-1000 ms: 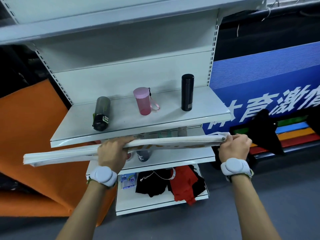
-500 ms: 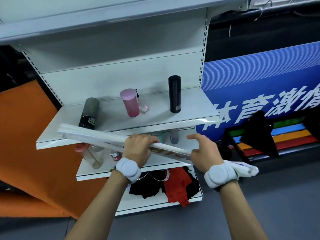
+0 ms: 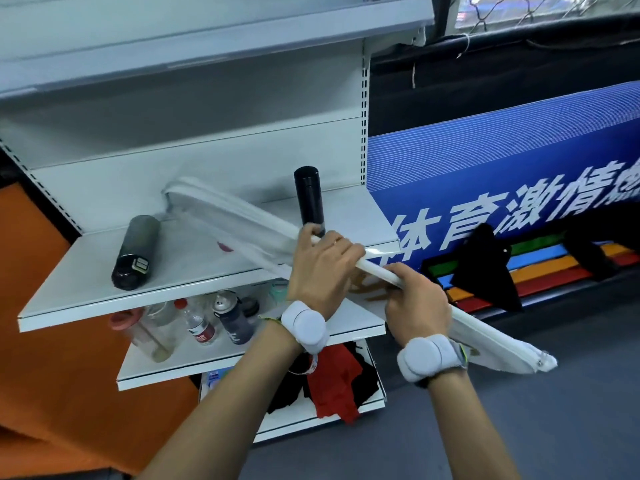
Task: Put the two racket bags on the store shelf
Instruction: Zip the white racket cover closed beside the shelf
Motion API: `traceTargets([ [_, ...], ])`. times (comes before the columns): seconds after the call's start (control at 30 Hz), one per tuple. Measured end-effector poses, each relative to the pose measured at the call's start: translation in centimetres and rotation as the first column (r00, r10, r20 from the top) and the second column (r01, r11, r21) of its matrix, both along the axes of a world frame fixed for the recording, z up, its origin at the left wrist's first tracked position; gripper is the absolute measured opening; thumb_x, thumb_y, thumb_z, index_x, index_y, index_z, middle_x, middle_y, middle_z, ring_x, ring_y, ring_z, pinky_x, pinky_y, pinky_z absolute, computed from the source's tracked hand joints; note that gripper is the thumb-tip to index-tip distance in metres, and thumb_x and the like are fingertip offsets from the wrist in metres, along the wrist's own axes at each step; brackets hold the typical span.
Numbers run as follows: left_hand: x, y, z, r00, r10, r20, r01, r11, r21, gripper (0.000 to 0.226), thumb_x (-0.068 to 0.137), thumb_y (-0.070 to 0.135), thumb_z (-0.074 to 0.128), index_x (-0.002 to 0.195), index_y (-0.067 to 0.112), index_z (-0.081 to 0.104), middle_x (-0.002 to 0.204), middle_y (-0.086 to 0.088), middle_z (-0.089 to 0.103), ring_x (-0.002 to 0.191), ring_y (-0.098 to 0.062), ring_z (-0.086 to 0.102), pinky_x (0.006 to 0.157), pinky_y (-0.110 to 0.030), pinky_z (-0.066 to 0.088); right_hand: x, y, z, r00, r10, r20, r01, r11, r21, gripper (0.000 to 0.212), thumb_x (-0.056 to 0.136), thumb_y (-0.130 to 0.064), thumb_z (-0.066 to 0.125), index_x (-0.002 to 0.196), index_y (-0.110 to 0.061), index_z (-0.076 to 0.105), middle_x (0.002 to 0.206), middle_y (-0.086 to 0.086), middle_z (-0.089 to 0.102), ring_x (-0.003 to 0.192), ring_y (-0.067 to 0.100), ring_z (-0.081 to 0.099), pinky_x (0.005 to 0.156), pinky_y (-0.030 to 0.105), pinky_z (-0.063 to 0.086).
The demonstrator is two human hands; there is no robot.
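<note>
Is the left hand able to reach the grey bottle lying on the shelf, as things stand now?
Probably not at once. The left hand is closed on the long white racket bag, which slants across the white metal shelf. The grey bottle lying on its side is uncovered, left of the bag, so a freed hand likely could.

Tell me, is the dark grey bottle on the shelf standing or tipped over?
Tipped over: the dark grey bottle lies on its side on the shelf.
</note>
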State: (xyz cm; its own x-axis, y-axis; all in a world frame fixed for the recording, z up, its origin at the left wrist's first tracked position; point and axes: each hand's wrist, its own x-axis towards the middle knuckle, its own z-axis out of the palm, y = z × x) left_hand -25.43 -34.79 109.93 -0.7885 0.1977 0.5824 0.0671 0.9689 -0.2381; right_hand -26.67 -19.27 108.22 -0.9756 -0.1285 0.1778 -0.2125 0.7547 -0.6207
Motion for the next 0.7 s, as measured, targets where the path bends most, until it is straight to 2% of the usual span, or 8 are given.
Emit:
traceTargets([
  [0.1, -1.3, -0.3, 0.6, 0.981, -0.077, -0.178, 0.084, 0.996, 0.033, 0.018, 0.09, 0.024, 0.065, 0.106, 0.019, 0.068, 0.113, 0.001, 0.069, 0.117, -0.024, 0.058, 0.113, -0.047, 0.028, -0.8, 0.4, 0.6, 0.996, -0.092, 0.003, 0.092, 0.995, -0.041, 0.041, 0.075, -0.004, 0.057, 0.104, -0.032, 0.065, 0.08, 0.0, 0.067, 0.086, 0.034, 0.062, 0.078, 0.036, 0.044],
  [0.17, -2.1, -0.9, 1.3, 0.961, -0.123, -0.247, 0.152, 0.983, 0.103, 0.027, 0.093, 0.016, 0.061, 0.12, 0.014, 0.065, 0.133, -0.006, 0.061, 0.129, -0.027, 0.052, 0.113, -0.048, 0.033, -1.5, 0.3, 0.9, 0.989, -0.144, 0.033, 0.146, 0.987, -0.071, 0.038, 0.077, -0.006, 0.056, 0.103, -0.033, 0.064, 0.074, -0.002, 0.061, 0.084, 0.035, 0.063, 0.077, 0.037, 0.047],
  [0.3, -3.8, -3.6, 1.7, 0.956, -0.108, -0.274, 0.189, 0.938, 0.291, 0.039, 0.095, 0.01, 0.057, 0.133, 0.008, 0.056, 0.148, -0.011, 0.049, 0.134, -0.029, 0.048, 0.11, -0.043, 0.04, -2.5, 0.2, 1.7, 0.969, -0.229, 0.095, 0.239, 0.964, -0.12, 0.036, 0.078, -0.007, 0.054, 0.1, -0.033, 0.066, 0.079, 0.004, 0.067, 0.081, 0.037, 0.063, 0.074, 0.041, 0.053],
  [0.47, -7.6, -9.6, 1.8, 0.993, 0.023, -0.12, 0.041, 0.859, 0.51, 0.045, 0.092, 0.016, 0.06, 0.134, 0.005, 0.05, 0.148, -0.017, 0.043, 0.132, -0.036, 0.044, 0.107, -0.046, 0.043, -2.8, -0.9, 2.6, 0.943, -0.326, 0.073, 0.334, 0.926, -0.178, 0.042, 0.073, -0.009, 0.054, 0.1, -0.037, 0.069, 0.078, 0.001, 0.069, 0.077, 0.033, 0.064, 0.075, 0.044, 0.058],
  [0.6, -10.9, -12.9, 2.8, 0.995, 0.043, 0.092, -0.087, 0.83, 0.551, 0.065, 0.091, 0.027, 0.064, 0.146, 0.007, 0.036, 0.156, -0.02, 0.027, 0.14, -0.042, 0.03, 0.108, -0.053, 0.039, -3.0, -2.1, 3.0, 0.931, -0.362, 0.046, 0.362, 0.901, -0.24, 0.042, 0.076, -0.007, 0.06, 0.104, -0.035, 0.074, 0.087, 0.0, 0.072, 0.078, 0.03, 0.065, 0.071, 0.038, 0.058],
  [0.7, -12.8, -13.9, 3.5, 0.971, 0.036, 0.235, -0.161, 0.829, 0.536, 0.083, 0.091, 0.038, 0.064, 0.155, 0.015, 0.017, 0.162, -0.018, 0.006, 0.148, -0.041, 0.01, 0.113, -0.053, 0.031, -3.4, -2.4, 2.6, 0.925, -0.38, 0.007, 0.368, 0.891, -0.266, 0.039, 0.079, -0.01, 0.064, 0.107, -0.033, 0.075, 0.1, 0.0, 0.07, 0.085, 0.027, 0.064, 0.073, 0.036, 0.057],
])
